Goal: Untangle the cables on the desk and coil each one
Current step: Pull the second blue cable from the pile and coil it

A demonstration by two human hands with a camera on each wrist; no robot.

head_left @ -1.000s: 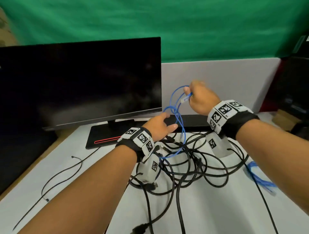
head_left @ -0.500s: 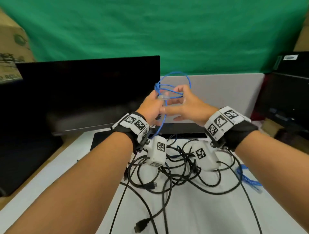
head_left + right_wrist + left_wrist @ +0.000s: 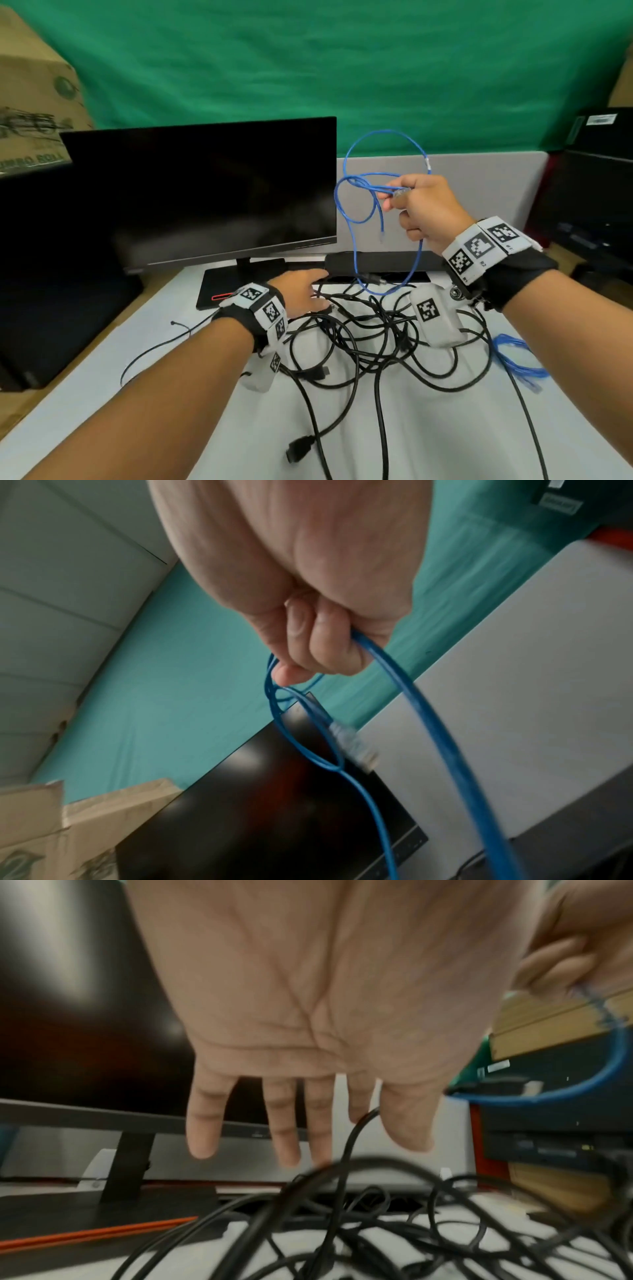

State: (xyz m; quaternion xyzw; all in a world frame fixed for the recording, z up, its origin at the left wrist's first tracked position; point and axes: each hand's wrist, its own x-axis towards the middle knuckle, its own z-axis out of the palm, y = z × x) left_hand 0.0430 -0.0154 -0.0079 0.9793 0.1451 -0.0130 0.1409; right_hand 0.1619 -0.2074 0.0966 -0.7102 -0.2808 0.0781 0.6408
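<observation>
**Blue cable lifted clear as black tangle waits on desk**

A person's right hand [image 3: 424, 209] is raised above the desk [image 3: 428, 428], its fingers [image 3: 318, 642] curled tight round a blue cable [image 3: 356, 205] gathered into a few loose loops. One loop arches up above the hand, another hangs down to just over the pile below, and a clear plug end [image 3: 382, 235] dangles free in the middle; a second plug shows pinched at the fingertips.

The left hand [image 3: 301, 291] is held low at the far left edge of a tangle of black cables [image 3: 370, 335] that lies spread on the white desk. The wrist view shows its palm flat and fingers [image 3: 284, 1123] straight and spread, gripping nothing, with one black cable rising against the fingers [image 3: 356, 1131]. A black plug [image 3: 299, 448] lies at the near end of the tangle.

A second blue cable [image 3: 517, 359] lies bunched on the desk to the right of the pile. Behind stand a dark monitor [image 3: 205, 192], a grey partition [image 3: 486, 192] and a green backdrop [image 3: 342, 68]; a cardboard box [image 3: 30, 113] sits at far left.
</observation>
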